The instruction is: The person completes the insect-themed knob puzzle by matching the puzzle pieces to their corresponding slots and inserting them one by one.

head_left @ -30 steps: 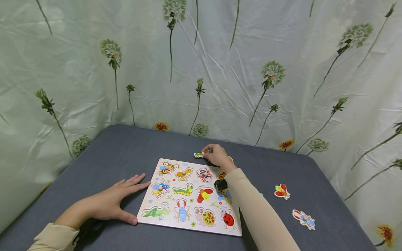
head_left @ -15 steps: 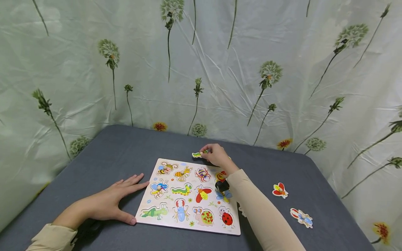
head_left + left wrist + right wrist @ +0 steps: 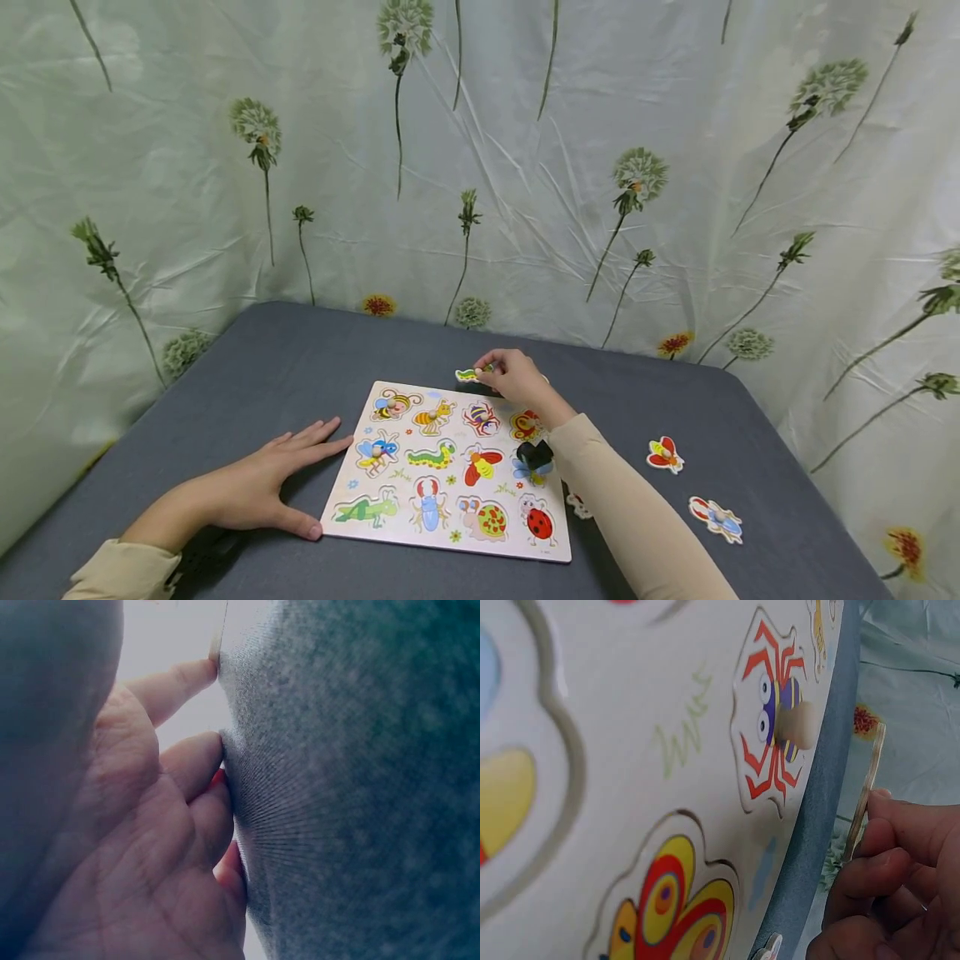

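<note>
A wooden peg puzzle board [image 3: 442,546] with insect pictures lies on the table. Beyond its far edge, my right hand [image 3: 516,379] pinches a green caterpillar puzzle piece [image 3: 464,376]. The right wrist view has that piece edge-on [image 3: 868,787], lifted off the table, with the fingertips at its lower part. My left hand [image 3: 262,482] rests with spread fingers on the table, thumb and index finger touching the board's left edge. Knobbed pieces sit in the board, among them a spider [image 3: 787,716] and a bee [image 3: 394,404]. A butterfly picture [image 3: 682,907] shows close to the right wrist.
To the board's right lie a red-winged fly piece [image 3: 664,455] and a blue beetle piece [image 3: 717,520]. Another piece [image 3: 578,505] is partly hidden by the right sleeve. A dandelion-print curtain [image 3: 337,150] hangs behind the grey-blue table [image 3: 322,342].
The caterpillar piece has risen slightly off the table in my right hand, a dark shadow now under it. The view has shifted a little; my left hand stays at the board's edge.
</note>
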Action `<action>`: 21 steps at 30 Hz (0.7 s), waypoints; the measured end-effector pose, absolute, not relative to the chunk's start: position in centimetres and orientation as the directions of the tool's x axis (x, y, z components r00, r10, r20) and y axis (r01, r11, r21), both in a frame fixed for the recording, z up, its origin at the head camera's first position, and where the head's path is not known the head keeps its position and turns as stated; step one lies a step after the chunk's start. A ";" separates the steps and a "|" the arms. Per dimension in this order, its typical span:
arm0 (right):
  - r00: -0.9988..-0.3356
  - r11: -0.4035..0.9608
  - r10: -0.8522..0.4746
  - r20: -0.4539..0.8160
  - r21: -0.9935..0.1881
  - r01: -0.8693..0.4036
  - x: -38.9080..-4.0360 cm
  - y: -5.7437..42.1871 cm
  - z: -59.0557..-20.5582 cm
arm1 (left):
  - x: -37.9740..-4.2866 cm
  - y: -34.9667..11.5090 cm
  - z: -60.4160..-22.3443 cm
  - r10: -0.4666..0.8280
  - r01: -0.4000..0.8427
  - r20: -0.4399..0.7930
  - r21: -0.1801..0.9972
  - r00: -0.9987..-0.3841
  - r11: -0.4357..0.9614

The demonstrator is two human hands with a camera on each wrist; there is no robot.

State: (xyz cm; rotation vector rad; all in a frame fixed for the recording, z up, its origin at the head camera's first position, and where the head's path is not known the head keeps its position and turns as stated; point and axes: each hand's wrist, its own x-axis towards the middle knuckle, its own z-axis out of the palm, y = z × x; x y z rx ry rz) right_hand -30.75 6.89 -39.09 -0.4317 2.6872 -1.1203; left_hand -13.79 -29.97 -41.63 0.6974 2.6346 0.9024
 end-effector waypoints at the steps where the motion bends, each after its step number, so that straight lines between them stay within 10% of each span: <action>1: -0.937 0.668 -0.341 -0.071 -0.719 -0.189 -30.7 6.9 -39.1 | -13.8 -30.0 -41.6 0.522 0.353 -0.097 0.631 -0.848 0.691; 21: -0.909 0.603 -0.410 -0.077 -0.770 -0.207 -28.2 7.3 -38.2 | -13.9 -29.9 -41.8 0.517 0.345 -0.114 0.623 -0.848 0.702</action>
